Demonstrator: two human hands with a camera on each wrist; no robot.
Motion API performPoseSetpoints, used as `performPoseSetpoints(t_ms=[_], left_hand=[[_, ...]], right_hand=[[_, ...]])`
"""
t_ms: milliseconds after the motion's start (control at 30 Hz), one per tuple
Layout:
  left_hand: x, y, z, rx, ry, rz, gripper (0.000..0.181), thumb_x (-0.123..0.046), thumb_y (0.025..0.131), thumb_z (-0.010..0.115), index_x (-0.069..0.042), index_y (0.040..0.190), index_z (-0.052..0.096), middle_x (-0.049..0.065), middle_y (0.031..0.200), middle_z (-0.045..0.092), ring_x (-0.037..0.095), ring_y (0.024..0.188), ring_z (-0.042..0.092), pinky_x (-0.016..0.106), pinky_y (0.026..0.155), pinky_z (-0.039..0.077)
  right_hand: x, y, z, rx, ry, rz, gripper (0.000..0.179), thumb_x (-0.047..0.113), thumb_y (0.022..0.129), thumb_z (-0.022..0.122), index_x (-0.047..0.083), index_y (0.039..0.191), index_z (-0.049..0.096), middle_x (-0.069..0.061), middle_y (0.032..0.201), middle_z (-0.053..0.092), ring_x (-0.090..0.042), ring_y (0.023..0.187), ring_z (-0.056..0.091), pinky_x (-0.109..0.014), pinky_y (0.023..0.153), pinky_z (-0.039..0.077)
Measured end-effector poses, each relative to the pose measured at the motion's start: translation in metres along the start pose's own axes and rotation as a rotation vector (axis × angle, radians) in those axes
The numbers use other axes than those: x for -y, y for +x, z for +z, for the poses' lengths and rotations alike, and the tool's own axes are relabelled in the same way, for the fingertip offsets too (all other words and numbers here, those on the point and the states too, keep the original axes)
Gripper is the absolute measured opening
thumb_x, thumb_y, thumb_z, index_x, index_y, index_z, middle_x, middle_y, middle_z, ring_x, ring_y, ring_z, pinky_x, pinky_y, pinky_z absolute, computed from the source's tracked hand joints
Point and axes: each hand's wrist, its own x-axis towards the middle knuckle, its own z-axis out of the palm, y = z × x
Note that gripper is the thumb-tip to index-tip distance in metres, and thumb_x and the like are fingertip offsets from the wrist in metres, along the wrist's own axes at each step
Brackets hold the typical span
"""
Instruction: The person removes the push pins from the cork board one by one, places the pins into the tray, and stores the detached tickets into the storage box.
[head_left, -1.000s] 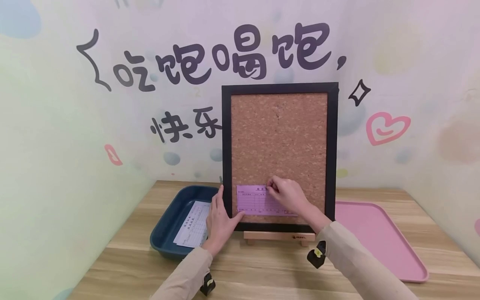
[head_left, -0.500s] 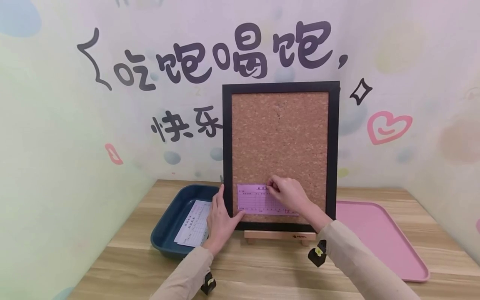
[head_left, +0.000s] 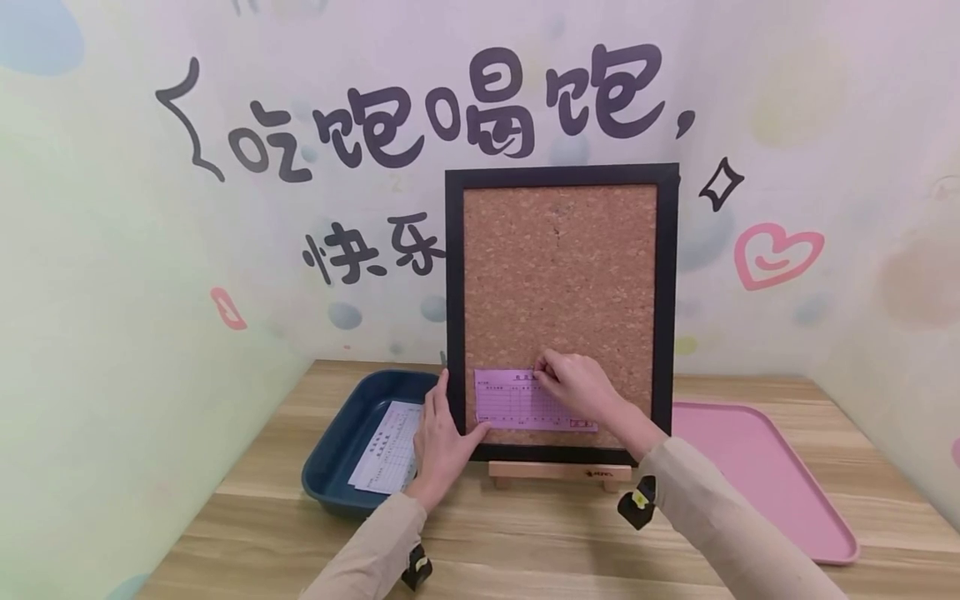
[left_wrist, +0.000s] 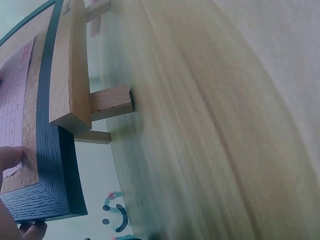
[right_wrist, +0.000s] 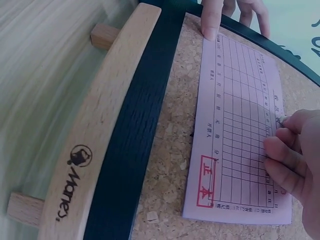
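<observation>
A cork board in a black frame stands upright on a small wooden easel. Low on the cork lies a pink printed slip, long side level. My left hand grips the frame's lower left edge, its thumb on the slip's lower left corner and its fingers round the outer side. At the slip's top edge, near its middle, my right hand pinches a small pale pushpin against the paper. Fingertips hide most of the pin, and the right hand covers the slip's upper right part in the head view.
Left of the board, a dark blue tray holds white printed slips, partly behind the left hand. A flat pink tray lies to the right on the wooden table. A decorated wall rises behind.
</observation>
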Motion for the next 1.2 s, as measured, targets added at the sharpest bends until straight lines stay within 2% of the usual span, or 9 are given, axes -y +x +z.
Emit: performPoseSetpoints(t_ms=[367, 733, 1200], left_hand=[[0.0005, 0.0015, 0.0008, 0.016, -0.007, -0.020, 0.096, -0.031, 0.068, 0.079, -0.013, 0.142, 0.020, 0.013, 0.129, 0.040, 0.030, 0.113, 0.045, 0.047, 0.077, 0.046], [-0.0007, 0.0003, -0.0014, 0.024, -0.016, -0.033, 0.095, -0.031, 0.069, 0.079, -0.012, 0.142, 0.021, 0.014, 0.130, 0.040, 0.030, 0.115, 0.044, 0.050, 0.077, 0.045], [0.0004, 0.0008, 0.0004, 0.008, -0.010, -0.013, 0.096, -0.031, 0.068, 0.079, -0.012, 0.142, 0.021, 0.013, 0.128, 0.041, 0.030, 0.112, 0.046, 0.047, 0.074, 0.047]], right_hand=[[0.0018, 0.0009, -0.0044, 0.024, -0.002, -0.013, 0.005, 0.009, 0.086, 0.060, 0.008, 0.081, 0.057, 0.003, 0.064, 0.057, -0.004, 0.050, 0.038, -0.021, 0.045, 0.033], [0.0036, 0.0021, -0.0043, 0.046, -0.024, -0.012, 0.006, 0.008, 0.086, 0.059, 0.008, 0.081, 0.056, 0.003, 0.065, 0.057, -0.005, 0.050, 0.039, -0.021, 0.045, 0.033], [0.0026, 0.0022, -0.0058, 0.072, -0.007, 0.000, 0.006, 0.010, 0.086, 0.059, 0.010, 0.082, 0.056, 0.004, 0.065, 0.056, -0.005, 0.051, 0.038, -0.021, 0.046, 0.032]])
